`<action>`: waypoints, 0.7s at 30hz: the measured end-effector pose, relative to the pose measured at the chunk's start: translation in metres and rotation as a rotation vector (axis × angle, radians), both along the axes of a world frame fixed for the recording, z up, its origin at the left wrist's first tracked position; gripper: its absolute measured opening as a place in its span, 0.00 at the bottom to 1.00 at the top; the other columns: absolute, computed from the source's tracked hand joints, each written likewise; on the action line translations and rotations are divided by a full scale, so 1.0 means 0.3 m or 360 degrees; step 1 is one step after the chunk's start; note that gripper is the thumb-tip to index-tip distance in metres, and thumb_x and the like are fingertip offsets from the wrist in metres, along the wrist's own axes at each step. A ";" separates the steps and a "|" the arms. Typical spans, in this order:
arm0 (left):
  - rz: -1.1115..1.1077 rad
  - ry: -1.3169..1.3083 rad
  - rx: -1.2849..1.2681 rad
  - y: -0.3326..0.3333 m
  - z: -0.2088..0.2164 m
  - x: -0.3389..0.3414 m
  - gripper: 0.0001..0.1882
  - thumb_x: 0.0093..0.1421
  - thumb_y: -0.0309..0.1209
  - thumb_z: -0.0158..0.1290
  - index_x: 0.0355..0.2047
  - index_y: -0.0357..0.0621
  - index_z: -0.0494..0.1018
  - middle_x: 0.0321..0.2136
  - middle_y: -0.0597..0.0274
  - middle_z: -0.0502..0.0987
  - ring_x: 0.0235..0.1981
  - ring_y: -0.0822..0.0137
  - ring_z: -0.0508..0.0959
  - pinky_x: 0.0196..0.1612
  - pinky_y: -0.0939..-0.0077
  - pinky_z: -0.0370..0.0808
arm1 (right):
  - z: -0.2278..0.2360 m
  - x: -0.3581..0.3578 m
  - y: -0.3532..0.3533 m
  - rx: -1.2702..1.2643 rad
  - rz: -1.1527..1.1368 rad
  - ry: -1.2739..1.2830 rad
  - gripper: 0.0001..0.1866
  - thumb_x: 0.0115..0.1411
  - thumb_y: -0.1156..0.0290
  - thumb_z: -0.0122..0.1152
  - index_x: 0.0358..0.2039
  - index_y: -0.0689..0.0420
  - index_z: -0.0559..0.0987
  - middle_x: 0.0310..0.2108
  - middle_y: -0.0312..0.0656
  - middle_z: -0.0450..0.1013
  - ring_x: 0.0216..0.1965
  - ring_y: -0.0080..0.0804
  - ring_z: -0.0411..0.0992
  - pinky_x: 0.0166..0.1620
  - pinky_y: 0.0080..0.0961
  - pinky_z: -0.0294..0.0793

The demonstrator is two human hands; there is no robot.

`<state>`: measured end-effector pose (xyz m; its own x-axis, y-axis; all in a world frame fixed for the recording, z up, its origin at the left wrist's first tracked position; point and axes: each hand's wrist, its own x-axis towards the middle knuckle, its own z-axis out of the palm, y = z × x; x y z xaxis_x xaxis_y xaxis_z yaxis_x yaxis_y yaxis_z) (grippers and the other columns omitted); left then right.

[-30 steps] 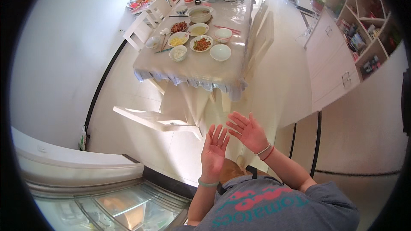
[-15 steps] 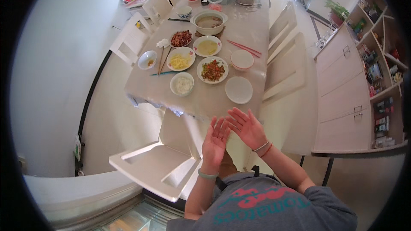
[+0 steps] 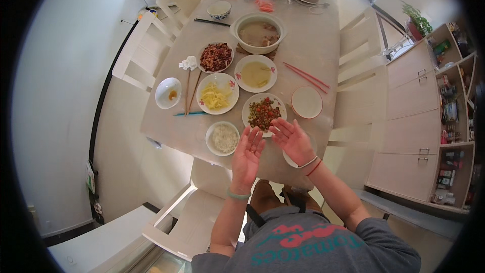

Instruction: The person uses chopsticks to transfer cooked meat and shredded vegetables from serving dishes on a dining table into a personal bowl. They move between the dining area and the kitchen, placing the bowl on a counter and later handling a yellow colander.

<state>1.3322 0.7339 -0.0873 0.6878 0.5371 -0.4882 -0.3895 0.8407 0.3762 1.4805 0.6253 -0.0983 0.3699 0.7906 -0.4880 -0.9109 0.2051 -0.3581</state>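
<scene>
One left hand, one right hand. Four food plates, one casserole pot, one rice bowl, one red-rimmed bowl, one blue-patterned bowl, one bowl holding a food scrap. Two red chopsticks, two wooden chopsticks, five chairs in view.

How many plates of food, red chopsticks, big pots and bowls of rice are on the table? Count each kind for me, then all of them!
Plates of food: 4
Red chopsticks: 2
Big pot: 1
Bowl of rice: 1
Total: 8
</scene>
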 end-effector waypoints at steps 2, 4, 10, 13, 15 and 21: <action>0.0061 0.0027 -0.0004 0.036 -0.025 0.014 0.21 0.69 0.36 0.43 0.61 0.44 0.61 0.54 0.57 0.70 0.57 0.62 0.70 0.61 0.65 0.67 | -0.015 0.052 0.017 -0.0030 -0.0027 -0.0039 0.25 0.71 0.53 0.38 0.56 0.59 0.70 0.57 0.45 0.69 0.58 0.38 0.67 0.59 0.35 0.66; 0.0100 0.0052 -0.0004 0.067 -0.048 0.019 0.21 0.69 0.35 0.44 0.60 0.43 0.61 0.54 0.57 0.70 0.56 0.62 0.70 0.61 0.65 0.67 | -0.026 0.099 0.025 -0.0049 -0.0043 -0.0051 0.24 0.71 0.55 0.39 0.55 0.59 0.70 0.57 0.45 0.69 0.58 0.38 0.67 0.59 0.35 0.67; 0.0246 0.0228 -0.0035 0.086 -0.093 0.047 0.20 0.69 0.34 0.44 0.60 0.43 0.62 0.55 0.55 0.70 0.57 0.60 0.69 0.62 0.63 0.66 | -0.034 0.271 -0.032 -0.0096 -0.0165 -0.0104 0.20 0.71 0.60 0.41 0.52 0.62 0.72 0.51 0.48 0.72 0.53 0.40 0.71 0.56 0.36 0.72; 0.0257 0.0284 -0.0101 0.033 -0.133 0.074 0.20 0.69 0.34 0.44 0.59 0.43 0.63 0.55 0.55 0.70 0.58 0.60 0.69 0.62 0.63 0.65 | -0.046 0.387 -0.086 -0.0116 -0.0250 -0.0157 0.18 0.70 0.63 0.42 0.51 0.62 0.72 0.49 0.48 0.73 0.51 0.41 0.72 0.55 0.36 0.73; 0.0238 0.0262 -0.0138 -0.010 -0.167 0.102 0.20 0.69 0.34 0.44 0.59 0.44 0.63 0.55 0.56 0.70 0.58 0.61 0.69 0.62 0.63 0.65 | -0.057 0.461 -0.105 -0.0118 -0.0303 -0.0162 0.17 0.70 0.64 0.43 0.50 0.63 0.73 0.49 0.49 0.73 0.51 0.41 0.73 0.54 0.35 0.74; 0.0071 0.0175 -0.0090 -0.126 -0.099 0.291 0.20 0.69 0.36 0.43 0.59 0.46 0.63 0.55 0.59 0.70 0.58 0.62 0.68 0.62 0.63 0.65 | -0.077 0.593 -0.086 -0.0181 -0.0248 -0.0389 0.14 0.67 0.68 0.50 0.48 0.63 0.74 0.45 0.46 0.75 0.44 0.36 0.75 0.47 0.30 0.77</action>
<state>1.4196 0.6960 -0.1170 0.6048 0.5353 -0.5897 -0.3858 0.8447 0.3710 1.6584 0.5996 -0.1215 0.5996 0.6604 -0.4520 -0.7558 0.2815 -0.5912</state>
